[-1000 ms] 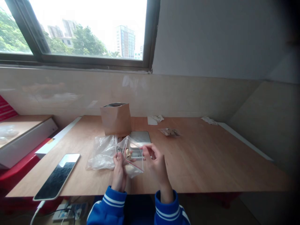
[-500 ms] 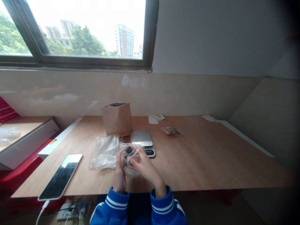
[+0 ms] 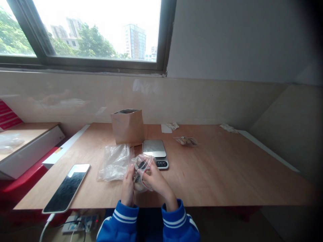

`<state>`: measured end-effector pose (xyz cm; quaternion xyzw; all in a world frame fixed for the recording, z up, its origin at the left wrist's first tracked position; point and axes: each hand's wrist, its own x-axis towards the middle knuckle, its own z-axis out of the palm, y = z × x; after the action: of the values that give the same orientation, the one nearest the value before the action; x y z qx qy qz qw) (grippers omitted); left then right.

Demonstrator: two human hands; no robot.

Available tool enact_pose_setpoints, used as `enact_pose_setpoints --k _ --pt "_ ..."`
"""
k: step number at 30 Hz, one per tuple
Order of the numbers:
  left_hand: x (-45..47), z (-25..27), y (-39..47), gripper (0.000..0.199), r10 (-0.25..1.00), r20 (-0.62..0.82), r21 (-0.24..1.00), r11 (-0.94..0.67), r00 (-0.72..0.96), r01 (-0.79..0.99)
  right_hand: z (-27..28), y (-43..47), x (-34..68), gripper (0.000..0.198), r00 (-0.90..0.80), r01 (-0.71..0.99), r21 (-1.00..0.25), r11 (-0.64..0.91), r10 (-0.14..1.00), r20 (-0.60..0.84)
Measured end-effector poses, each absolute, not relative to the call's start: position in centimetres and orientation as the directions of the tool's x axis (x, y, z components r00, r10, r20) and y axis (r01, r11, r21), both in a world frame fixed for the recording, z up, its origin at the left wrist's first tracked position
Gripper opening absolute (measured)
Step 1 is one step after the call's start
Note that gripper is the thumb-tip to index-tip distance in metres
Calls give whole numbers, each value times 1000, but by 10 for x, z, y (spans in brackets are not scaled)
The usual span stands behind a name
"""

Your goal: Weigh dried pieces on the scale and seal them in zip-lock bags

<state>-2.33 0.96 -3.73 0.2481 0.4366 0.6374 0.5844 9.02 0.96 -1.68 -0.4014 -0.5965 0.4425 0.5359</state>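
Observation:
Between my hands is a clear zip bag [image 3: 142, 183] with a red-edged seal and dark and pale pieces inside that are too small to name. My left hand [image 3: 128, 186] is closed on its left side. My right hand [image 3: 157, 181] grips the bag near the mouth on the right, its fingertips partly hidden by the plastic. Just beyond the hands stands a kitchen scale [image 3: 154, 149] with a steel plate and a dark display. A stack of clear plastic bags [image 3: 114, 163] lies flat to the left.
A brown paper bag [image 3: 128, 127] stands upright behind the scale. A filled clear bag [image 3: 186, 141] lies to the right. At the left edge rests a phone [image 3: 67, 190] on a charging cable. Crumpled white tissue [image 3: 173, 126] and a white card [image 3: 166, 128] are at the back.
The view has shifted slightly. In my hands the zip bag's mouth has turned a little, and my right fingers sit farther into it. Both hands keep hold.

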Motion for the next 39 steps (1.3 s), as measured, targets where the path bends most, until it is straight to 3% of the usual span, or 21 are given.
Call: enact_pose_setpoints --k 7,13,18,26,31,39 --pt "-25 -29 11 20 945 -206 836 36 -252 -547 -11 10 85 33 -153 -11 -958 288 946 286" --pt "-28 -27 10 32 942 -257 743 50 -216 -667 -4 11 79 23 -77 -52 -959 280 956 283" --pt "-29 -29 13 41 947 -312 629 147 -75 -763 -8 15 76 26 59 -216 -939 266 964 260" --pt "-31 -35 14 46 953 -301 564 195 20 -802 -7 15 78 38 327 -450 -849 278 936 133" --pt "-34 -24 20 43 953 -303 595 175 -17 -784 -6 17 83 35 336 -640 -716 279 940 67" --pt "-54 -18 85 44 980 -123 670 -34 -156 -742 -20 19 100 24 306 -751 -618 232 952 -14"
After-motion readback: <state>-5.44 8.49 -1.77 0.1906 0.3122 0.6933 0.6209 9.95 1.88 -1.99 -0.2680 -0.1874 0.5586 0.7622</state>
